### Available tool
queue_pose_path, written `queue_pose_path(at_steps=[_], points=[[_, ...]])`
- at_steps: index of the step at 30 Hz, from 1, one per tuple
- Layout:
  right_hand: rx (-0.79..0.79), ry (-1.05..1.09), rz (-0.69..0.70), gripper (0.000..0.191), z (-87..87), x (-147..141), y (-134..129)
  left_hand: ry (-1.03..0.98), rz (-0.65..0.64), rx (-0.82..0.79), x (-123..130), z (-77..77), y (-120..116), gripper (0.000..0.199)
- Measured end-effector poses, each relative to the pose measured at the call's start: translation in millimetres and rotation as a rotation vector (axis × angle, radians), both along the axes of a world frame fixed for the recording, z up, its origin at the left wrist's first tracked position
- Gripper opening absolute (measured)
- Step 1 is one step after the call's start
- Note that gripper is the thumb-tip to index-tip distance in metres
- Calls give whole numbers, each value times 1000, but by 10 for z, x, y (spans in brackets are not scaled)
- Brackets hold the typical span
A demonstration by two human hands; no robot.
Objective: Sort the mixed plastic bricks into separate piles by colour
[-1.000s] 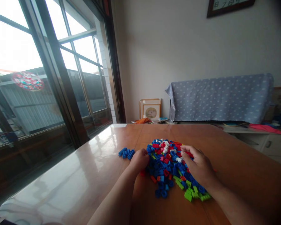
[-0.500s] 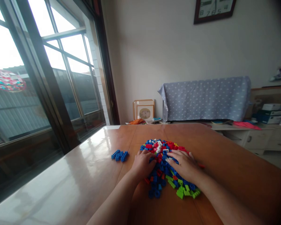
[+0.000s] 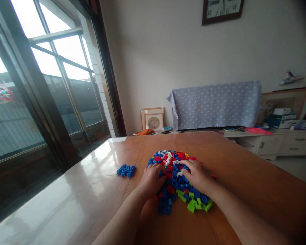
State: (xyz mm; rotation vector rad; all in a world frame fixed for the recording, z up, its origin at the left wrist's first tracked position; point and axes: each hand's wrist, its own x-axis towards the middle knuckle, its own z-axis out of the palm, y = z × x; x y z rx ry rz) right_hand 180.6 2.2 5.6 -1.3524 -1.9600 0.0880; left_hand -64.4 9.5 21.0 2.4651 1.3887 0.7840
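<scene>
A heap of small building bricks (image 3: 177,183), blue, red, white and green, lies on the brown wooden table (image 3: 112,211). My left hand (image 3: 153,177) rests on the left side of the heap, thumb and fingers apart over blue bricks. On the right side, my right hand (image 3: 197,175) touches the heap with its fingers spread, near a white brick (image 3: 180,173). Green bricks (image 3: 193,204) are gathered at the near right of the heap. To the left, apart from it, sits a joined piece of blue bricks (image 3: 126,170).
A large window (image 3: 63,68) is on the left. Beyond the table, a polka-dot cloth (image 3: 216,105) covers something on a low white cabinet (image 3: 270,144). Picture frames (image 3: 153,119) lean against the wall, and a clock (image 3: 222,12) hangs above.
The view has turned slightly to the right, so everything appears shifted left. The fingers of my right hand are drawn in a little, and more of the white brick beside them shows.
</scene>
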Motion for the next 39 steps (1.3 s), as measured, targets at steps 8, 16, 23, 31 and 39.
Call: queue_pose_path(at_steps=[8,16,23,31,39], points=[[-48,452,-42,35,-22,111,122,-60,-31,-19,-11,-46,38,31],[-9,398,-79,31,7,94,86,-219,-56,-120,-49,-69,85,45],[23,379,-66,29,21,69,48,-173,-63,-75,-35,-50,78,43],[36,371,-68,31,-15,67,70,-91,162,26,-123,-98,205,55],[52,381,-96,32,15,102,77,-38,180,-217,-147,-94,266,77]])
